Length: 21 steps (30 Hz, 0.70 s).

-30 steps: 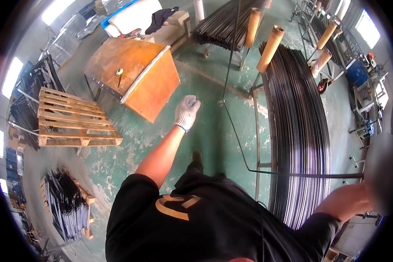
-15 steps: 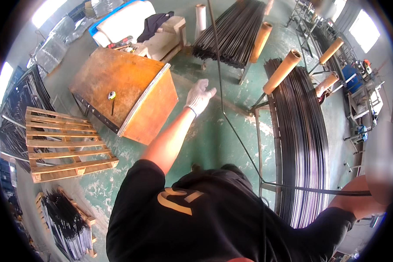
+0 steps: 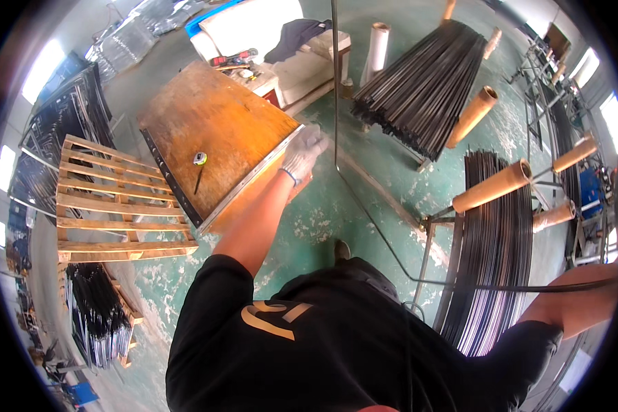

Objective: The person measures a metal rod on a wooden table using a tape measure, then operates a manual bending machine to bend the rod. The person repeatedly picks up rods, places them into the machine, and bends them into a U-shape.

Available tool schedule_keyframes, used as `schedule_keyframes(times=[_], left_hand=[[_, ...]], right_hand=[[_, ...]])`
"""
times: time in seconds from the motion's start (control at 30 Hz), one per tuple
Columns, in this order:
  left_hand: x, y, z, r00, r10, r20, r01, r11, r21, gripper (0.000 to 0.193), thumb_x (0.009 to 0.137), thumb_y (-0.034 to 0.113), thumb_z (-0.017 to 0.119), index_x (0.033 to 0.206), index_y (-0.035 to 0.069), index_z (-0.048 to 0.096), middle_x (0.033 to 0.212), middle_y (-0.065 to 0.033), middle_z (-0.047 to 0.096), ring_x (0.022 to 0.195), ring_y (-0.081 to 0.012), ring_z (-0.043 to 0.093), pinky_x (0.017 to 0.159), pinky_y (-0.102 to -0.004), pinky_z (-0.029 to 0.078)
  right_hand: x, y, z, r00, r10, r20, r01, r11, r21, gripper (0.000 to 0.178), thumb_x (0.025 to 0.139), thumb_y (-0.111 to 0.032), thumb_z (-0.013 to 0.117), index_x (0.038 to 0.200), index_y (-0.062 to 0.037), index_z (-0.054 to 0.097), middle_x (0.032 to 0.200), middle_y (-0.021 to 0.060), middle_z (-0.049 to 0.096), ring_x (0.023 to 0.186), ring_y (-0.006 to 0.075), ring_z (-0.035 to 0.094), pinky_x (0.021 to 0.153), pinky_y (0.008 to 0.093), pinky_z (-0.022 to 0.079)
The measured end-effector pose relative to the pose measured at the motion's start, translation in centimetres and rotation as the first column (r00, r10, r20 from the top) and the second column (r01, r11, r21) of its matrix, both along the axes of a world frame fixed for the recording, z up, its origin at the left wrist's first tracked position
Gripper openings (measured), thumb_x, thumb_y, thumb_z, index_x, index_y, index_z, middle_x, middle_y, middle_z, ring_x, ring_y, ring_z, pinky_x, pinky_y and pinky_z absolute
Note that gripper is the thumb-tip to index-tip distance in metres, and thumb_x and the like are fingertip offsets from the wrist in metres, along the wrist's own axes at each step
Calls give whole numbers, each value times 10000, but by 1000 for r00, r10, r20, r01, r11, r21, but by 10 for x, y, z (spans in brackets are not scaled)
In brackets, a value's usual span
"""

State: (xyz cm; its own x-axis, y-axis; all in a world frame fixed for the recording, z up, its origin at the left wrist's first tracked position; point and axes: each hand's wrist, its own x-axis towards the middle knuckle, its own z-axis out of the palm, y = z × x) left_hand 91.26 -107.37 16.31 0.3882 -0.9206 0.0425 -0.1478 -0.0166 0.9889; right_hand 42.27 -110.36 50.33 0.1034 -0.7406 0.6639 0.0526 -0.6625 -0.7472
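Observation:
My left hand point(image 3: 305, 152), in a pale work glove, is stretched forward beside the metal-edged rim of a worn wooden table point(image 3: 233, 117). Its fingers are loosely bent, and nothing shows in them. A long, thin black rod point(image 3: 374, 223) with bends in it runs down from the top of the picture, slants toward me, then crosses to the right along my right forearm point(image 3: 584, 295). My right hand lies beyond the picture's edge, so its grip is hidden. On the tabletop rests a tape measure point(image 3: 200, 158).
Long dark rods point(image 3: 491, 254) lie on a rack at my right, beside cardboard tubes point(image 3: 494, 187). Another rod stack point(image 3: 426, 86) stands ahead. To the left are a wooden pallet point(image 3: 127, 206) and bundled black pieces point(image 3: 99, 309). A pale sofa point(image 3: 309, 72) sits behind the table.
The view has swung, moving the table and racks rightward in the picture. My left hand now overlaps the table's near edge. My right hand, blurred at the edge before, has left the picture.

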Motion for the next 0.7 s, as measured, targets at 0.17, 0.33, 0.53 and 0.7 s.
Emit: schedule_keyframes(times=[0.17,0.33,0.53,0.7], left_hand=[[29,-56,49,995,84,55,-76,989,-131,654,990,220,798,1529,-46,542,1495,-192,647,1350,-274,665,1117,-386,528],[65,-89,78,986,144,79,-132,980,-146,718,964,350,822,1521,-25,568,1515,-204,660,1383,-310,656,1143,-396,509],[131,-112,83,933,250,258,-212,963,-167,680,970,413,791,1468,-14,613,1445,-230,704,1334,-317,695,1098,-388,536],[168,-72,78,969,144,203,-97,970,-222,322,1076,297,679,1155,-14,711,895,-67,683,882,-151,640,830,-332,533]], right_hand=[[40,-84,4,998,45,-49,-45,999,-12,316,1092,-319,706,1005,-22,642,702,-6,605,632,123,563,564,311,448],[76,-133,17,996,34,-83,-39,998,-50,315,1091,-321,705,1002,-24,652,713,-3,618,652,127,581,583,316,461],[132,-162,34,990,-35,-138,19,993,-113,314,1090,-324,704,999,-26,664,725,0,632,676,133,602,606,322,476],[186,-177,50,979,-108,-172,78,982,-175,314,1089,-327,704,996,-27,674,736,3,645,697,138,620,625,327,488]])
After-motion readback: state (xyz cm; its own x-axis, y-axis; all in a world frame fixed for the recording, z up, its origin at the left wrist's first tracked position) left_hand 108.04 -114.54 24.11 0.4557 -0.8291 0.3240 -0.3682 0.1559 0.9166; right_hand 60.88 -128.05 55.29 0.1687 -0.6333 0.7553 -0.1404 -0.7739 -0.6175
